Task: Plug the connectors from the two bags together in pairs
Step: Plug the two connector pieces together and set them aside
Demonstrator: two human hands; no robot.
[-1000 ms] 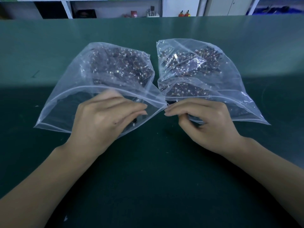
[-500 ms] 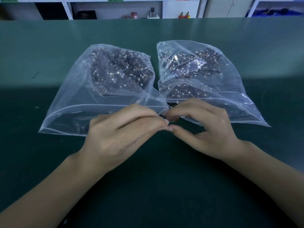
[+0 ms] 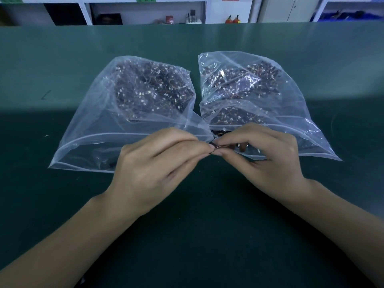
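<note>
Left hand point(image 3: 153, 169) and right hand point(image 3: 268, 161) brought together over the green surface point(image 3: 207, 235), fingertips meeting between them. Small dark connector point(image 3: 212, 146) pinched in the left fingertips, fingers curled round it; a second connector with thin reddish wire point(image 3: 220, 146) pinched between right thumb and forefinger. The two pieces touching end to end; whether fully seated, impossible to tell at this size.

Just beyond the left hand, the left bag point(image 3: 87, 129), clear plastic, flat on the surface, mouth toward the wrists, a heap of dark connectors with white tips point(image 3: 153, 90) piled at its far end. Just beyond the right hand, the right bag point(image 3: 299, 104), same kind, likewise heaped point(image 3: 249, 80), its open edge partly under the right knuckles, a few loose pieces near the mouth. Inner corners of the bags touching right behind the fingertips.

Far past both bags, shelves point(image 3: 145, 13) with small items.
</note>
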